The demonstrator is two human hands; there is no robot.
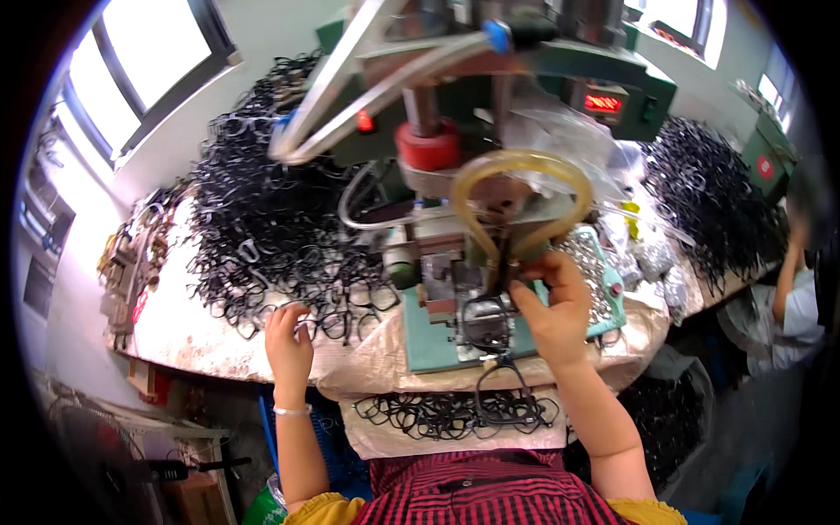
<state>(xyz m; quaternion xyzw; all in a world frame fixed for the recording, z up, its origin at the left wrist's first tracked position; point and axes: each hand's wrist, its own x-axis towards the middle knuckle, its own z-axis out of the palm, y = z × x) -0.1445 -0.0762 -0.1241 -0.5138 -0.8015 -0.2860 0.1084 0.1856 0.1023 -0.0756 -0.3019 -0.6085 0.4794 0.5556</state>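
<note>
Nearest, black eyeglass frames (451, 413) lie on cloth in the lap. The right hand (553, 308) has its fingers clamped on a black frame (486, 317) at the press machine (490, 131); the left hand (289, 341) has fingers curled onto loose frames on the bench (201, 337). Beyond the fingers rises a frame heap (262, 192), then windows (149, 61).
</note>
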